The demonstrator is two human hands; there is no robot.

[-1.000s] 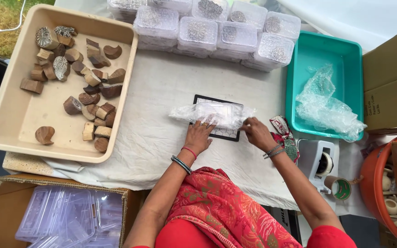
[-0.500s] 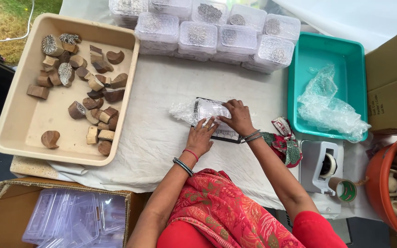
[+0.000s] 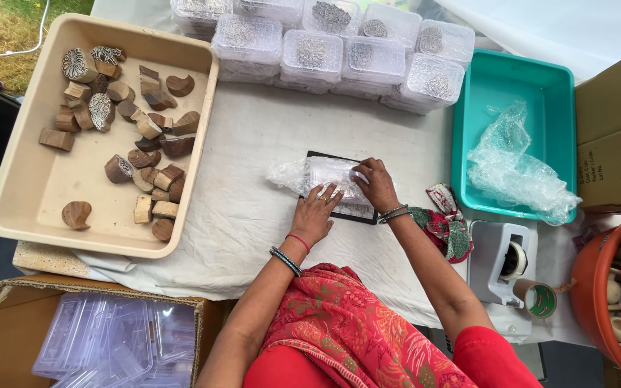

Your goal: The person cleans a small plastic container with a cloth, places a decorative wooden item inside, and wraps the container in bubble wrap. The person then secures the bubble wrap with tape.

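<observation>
We work at a table under a white cloth [image 3: 253,179], with a beige tray [image 3: 30,194] of carved wooden blocks [image 3: 138,136] to our left and a teal tray [image 3: 468,144] holding loose bubble wrap [image 3: 512,169] to our right. Since a second ago our right hand [image 3: 376,185] has moved in from the mat's edge onto the bundle, and our left hand [image 3: 316,214] has slid up beside it. The bubble-wrapped bundle [image 3: 318,174] lies on the black mat [image 3: 339,212] at the middle of the table, a pale, crinkled, see-through packet with one loose end trailing left. Both hands lie open with fingers spread, pressing down on the wrap, pinching nothing. Stacked clear boxes [image 3: 310,50] line the far edge.
</observation>
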